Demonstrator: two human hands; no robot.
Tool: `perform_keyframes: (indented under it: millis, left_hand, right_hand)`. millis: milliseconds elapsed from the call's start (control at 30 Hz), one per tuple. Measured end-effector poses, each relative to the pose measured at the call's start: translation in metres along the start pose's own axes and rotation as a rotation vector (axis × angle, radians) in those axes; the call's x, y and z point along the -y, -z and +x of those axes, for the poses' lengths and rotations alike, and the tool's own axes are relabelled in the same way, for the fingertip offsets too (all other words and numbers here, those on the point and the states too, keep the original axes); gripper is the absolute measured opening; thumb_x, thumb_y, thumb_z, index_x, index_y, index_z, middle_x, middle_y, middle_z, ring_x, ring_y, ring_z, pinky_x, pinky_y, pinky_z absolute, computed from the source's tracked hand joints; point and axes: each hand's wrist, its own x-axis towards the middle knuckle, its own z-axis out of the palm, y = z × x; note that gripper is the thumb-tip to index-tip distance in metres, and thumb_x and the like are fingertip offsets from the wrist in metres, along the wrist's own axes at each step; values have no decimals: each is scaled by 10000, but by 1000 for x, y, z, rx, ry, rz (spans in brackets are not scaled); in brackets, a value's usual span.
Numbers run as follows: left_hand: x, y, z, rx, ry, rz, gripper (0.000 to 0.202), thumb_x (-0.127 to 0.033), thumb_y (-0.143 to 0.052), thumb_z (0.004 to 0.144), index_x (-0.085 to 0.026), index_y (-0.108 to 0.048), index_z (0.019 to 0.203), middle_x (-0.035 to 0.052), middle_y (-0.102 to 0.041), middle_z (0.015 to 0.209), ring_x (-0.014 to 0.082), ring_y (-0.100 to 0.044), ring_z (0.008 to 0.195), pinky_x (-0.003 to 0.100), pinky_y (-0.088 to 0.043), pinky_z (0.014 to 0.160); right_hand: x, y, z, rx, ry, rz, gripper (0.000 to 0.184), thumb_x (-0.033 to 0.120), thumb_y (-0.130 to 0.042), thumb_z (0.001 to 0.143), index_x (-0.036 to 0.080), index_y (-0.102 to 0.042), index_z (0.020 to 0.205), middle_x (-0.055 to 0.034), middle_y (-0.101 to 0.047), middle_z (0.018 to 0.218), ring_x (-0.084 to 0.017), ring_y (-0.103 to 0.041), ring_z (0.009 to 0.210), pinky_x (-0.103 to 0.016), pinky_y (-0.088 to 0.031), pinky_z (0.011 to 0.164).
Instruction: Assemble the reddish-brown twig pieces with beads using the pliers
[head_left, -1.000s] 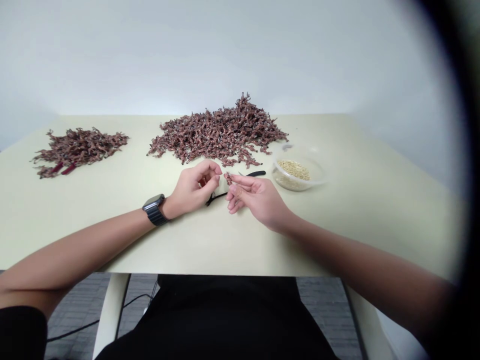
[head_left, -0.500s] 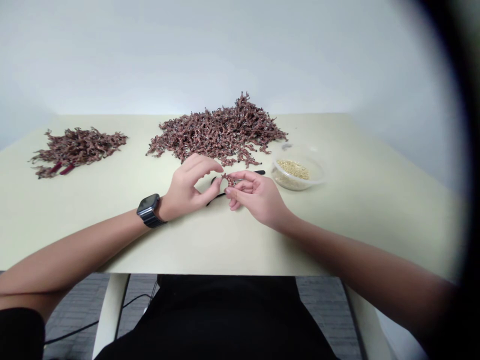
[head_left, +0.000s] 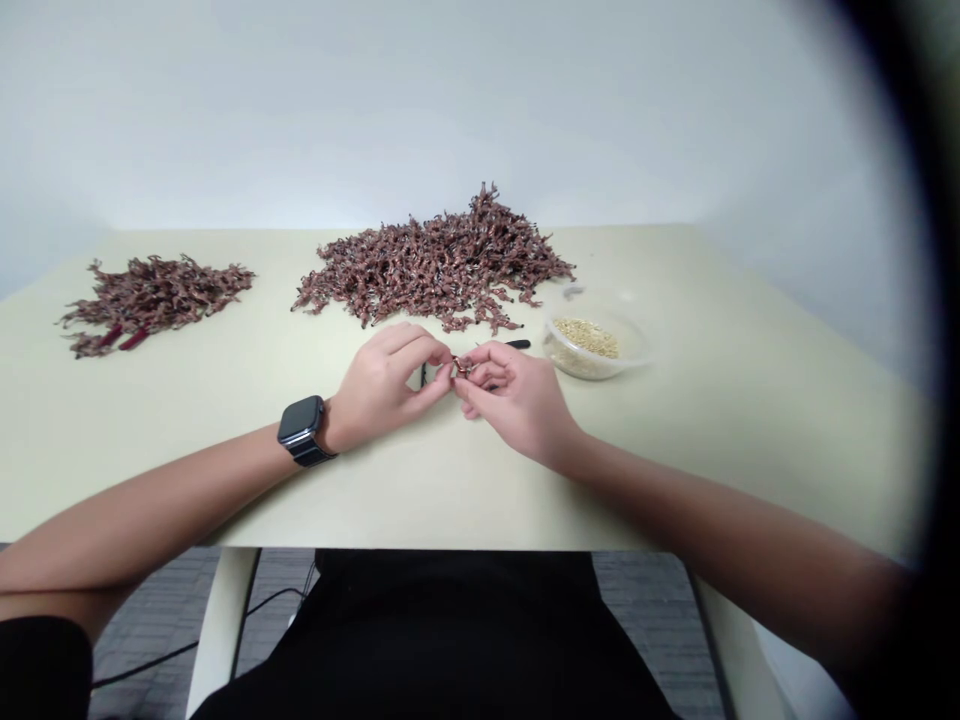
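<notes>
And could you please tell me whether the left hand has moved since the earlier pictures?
Yes, slightly: judged against the large brown pile, the left hand's index fingertip now sits further right and lower.

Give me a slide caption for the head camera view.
Left hand and right hand hold a small brown piece, with a large heap beyond and a clear tub nearby.
</notes>
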Motion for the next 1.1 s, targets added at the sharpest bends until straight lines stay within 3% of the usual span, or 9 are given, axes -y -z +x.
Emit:
perform_keyframes:
  millis: [467,700,1100]
  left_hand:
    - [1,-4,-2,-34,-36,-39,39,-154,-652,914,-163,-687,930,47,-676,863,138,-592,763,277,-492,702]
    - [4,-9,-6,-49,-50,-44,75,-157,-652,925,-162,-726,939,58,-704,886,132,-626,766,262,-510,699]
    - [1,-6,-3,38,102,-92,51,-169,-646,919,-149,-688,900,24,-669,829,105,-575,700,239,-482,665]
  right_hand:
    - [0,-2,-3,17,0,-49,171,311,-699,873,204,-673,1005,-4,-705,713,-172,-710,582,-300,-603,598]
    - [1,-1,-5,52,-12,-95,120,312,-658,902,198,-694,886,-5,-706,669,-180,-716,560,-296,-603,570]
    - [6,-2,-2,43,-125,61,181,335,-701,869,168,-723,935,-21,-711,694,-186,-731,584,-290,-639,566]
